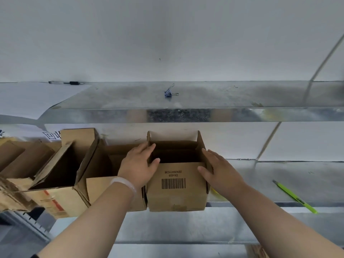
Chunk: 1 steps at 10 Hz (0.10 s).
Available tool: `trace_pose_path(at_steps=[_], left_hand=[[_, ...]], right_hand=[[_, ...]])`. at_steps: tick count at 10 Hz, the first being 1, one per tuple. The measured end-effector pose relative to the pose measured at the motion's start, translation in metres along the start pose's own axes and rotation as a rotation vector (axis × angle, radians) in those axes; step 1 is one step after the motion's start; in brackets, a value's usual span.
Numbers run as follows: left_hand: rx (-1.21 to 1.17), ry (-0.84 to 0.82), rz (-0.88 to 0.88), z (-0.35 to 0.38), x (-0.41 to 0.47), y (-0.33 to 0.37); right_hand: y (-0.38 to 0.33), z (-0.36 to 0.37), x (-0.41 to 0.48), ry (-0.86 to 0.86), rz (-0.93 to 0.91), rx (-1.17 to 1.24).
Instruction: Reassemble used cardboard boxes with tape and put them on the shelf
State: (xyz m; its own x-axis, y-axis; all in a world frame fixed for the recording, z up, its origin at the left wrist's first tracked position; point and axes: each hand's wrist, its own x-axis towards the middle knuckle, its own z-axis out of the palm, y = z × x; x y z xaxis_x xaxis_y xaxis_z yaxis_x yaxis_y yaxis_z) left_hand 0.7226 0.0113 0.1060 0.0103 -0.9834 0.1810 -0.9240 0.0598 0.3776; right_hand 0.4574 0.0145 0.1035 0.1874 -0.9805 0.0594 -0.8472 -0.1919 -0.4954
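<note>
Hands squeeze one open-topped brown cardboard box with a printed barcode (176, 192) from both sides. Your left hand (138, 164) pinches the left wall, thumb hooked inside the rim and fingers outside on the flap. Your right hand (219, 172) lies flat on the right wall, fingers near straight and thumb spread on the front face; it presses and grasps nothing. The two-sided hold likely keeps the walls square and steers the box in.

The box sits between your hands on the grey galvanised metal shelf (270, 174). Its front looks to overhang the lip, so I judge it not fully pushed in.

Counts:
- One box in the grip.
- At least three other open brown cardboard boxes (55, 174) left of your left hand, the nearest just beside the held box.
- One green pen (295, 197) right of your right hand.
- On the upper metal shelf (223, 94) above the grip, one blue binder clip (170, 93) and one black pen (65, 83).
</note>
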Motion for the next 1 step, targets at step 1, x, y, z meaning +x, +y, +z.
trace_pose_path(at_steps=[1], left_hand=[[0.098,0.145,0.144,-0.0039,-0.0146,0.0173]], right_hand=[[-0.0075,-0.0068,-0.017,0.083,-0.067,-0.157]])
